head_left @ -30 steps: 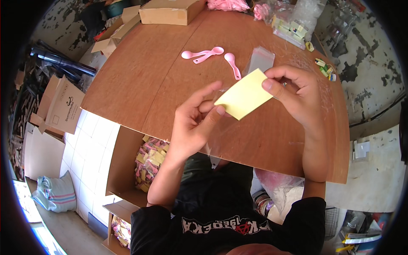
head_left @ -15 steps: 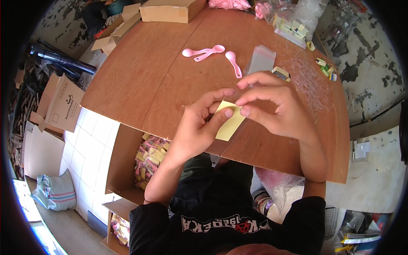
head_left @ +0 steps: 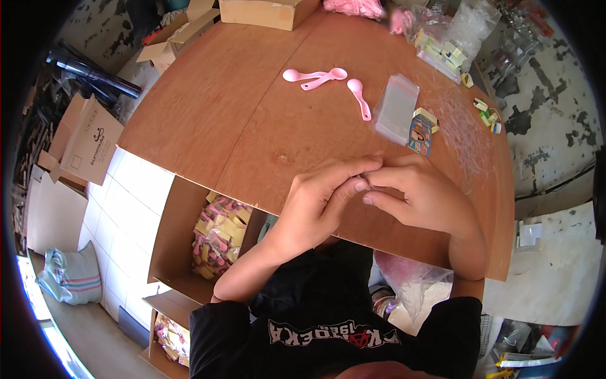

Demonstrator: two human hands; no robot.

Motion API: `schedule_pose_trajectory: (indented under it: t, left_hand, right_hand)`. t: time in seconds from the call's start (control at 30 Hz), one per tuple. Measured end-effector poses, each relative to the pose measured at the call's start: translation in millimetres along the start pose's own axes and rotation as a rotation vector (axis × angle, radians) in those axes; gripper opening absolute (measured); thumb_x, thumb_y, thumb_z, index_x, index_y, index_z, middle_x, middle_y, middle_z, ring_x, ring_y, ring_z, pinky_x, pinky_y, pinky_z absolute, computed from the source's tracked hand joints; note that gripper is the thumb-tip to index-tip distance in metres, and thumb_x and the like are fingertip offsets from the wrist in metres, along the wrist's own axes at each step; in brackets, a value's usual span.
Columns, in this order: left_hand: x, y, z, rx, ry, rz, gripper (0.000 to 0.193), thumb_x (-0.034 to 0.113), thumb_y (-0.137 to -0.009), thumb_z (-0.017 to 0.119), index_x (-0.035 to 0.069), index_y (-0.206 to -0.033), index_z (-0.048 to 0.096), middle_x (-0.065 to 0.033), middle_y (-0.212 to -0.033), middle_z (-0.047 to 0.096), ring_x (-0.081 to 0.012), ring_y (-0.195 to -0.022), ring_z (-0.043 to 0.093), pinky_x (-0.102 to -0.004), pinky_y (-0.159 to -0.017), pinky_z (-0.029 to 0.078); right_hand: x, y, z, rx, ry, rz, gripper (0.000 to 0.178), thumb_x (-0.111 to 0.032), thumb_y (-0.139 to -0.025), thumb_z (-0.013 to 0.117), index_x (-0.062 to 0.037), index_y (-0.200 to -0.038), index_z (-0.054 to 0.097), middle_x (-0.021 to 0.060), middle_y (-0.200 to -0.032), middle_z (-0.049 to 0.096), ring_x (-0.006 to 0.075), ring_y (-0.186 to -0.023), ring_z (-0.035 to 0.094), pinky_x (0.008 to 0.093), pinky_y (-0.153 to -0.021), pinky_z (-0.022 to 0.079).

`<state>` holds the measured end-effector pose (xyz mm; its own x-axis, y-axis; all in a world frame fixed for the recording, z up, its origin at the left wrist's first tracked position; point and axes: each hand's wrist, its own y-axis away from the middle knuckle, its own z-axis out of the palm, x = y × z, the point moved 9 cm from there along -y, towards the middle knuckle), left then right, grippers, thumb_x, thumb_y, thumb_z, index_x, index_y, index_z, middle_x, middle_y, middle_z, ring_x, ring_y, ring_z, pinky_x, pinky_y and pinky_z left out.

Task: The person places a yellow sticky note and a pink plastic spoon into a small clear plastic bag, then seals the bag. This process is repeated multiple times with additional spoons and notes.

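Both hands meet at the table's (head_left: 208, 120) near edge, left hand (head_left: 319, 205) and right hand (head_left: 420, 199) pinched closed on something hidden between their fingertips, spoons (head_left: 315, 76) and clear bags (head_left: 396, 117) lying within reach.

Both bare forearms are raised from the lower edge. The left hand (head_left: 322, 199) and right hand (head_left: 420, 199) are pressed together fingertip to fingertip, fingers curled inward, thumbs tucked between them.

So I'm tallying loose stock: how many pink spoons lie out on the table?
3, all on the table's far half: two crossed together, one just right of them by the clear bags. The blurred pink pile at the far edge may hold more.
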<state>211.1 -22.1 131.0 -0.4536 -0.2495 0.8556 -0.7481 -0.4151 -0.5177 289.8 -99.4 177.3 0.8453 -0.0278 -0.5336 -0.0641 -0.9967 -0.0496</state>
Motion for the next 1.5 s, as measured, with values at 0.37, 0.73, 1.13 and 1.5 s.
schedule_pose_trajectory:
  t: [0.37,0.73,1.13,1.5]
  left_hand:
    - [-26,11,-40,0.081,-0.169,-0.236,0.041,0.007,-0.085,0.075,0.002,-0.121,0.056,-0.0177,-0.1,0.071,-0.0304,-0.095,0.072,-0.0354,-0.077,0.055]
    - [-43,15,-49,0.145,-0.075,-0.272,0.044,0.009,-0.084,0.077,0.0,-0.121,0.055,-0.0152,-0.088,0.071,-0.02,-0.081,0.071,-0.0323,-0.069,0.053]
    - [-49,9,-28,0.115,0.045,-0.257,0.039,0.009,-0.083,0.078,0.0,-0.115,0.057,-0.0123,-0.086,0.07,-0.0147,-0.077,0.066,-0.0307,-0.069,0.052]
    - [-47,4,13,0.014,0.016,-0.274,0.05,0.007,-0.085,0.075,0.001,-0.13,0.053,-0.015,-0.103,0.071,-0.0183,-0.095,0.069,-0.0318,-0.079,0.053]
  right_hand:
    - [78,-61,-37,0.338,-0.056,0.032,0.02,-0.02,-0.093,0.066,-0.0032,-0.101,0.074,0.0074,-0.084,0.07,0.0157,-0.076,0.067,0.0312,-0.067,0.053]
    - [161,-83,-11,0.339,0.599,0.419,0.03,-0.033,-0.079,0.075,-0.0032,-0.075,0.072,0.018,-0.086,0.068,0.0345,-0.087,0.066,0.047,-0.075,0.053]
    - [137,-33,-17,0.395,-0.317,0.268,0.017,-0.011,-0.094,0.062,-0.0013,-0.108,0.065,0.0073,-0.083,0.067,0.0169,-0.068,0.069,0.0294,-0.059,0.054]
    - [86,3,-29,0.55,-0.976,0.154,0.029,-0.01,-0.097,0.061,0.0041,-0.122,0.058,0.0089,-0.1,0.064,0.0217,-0.088,0.072,0.0287,-0.075,0.061]
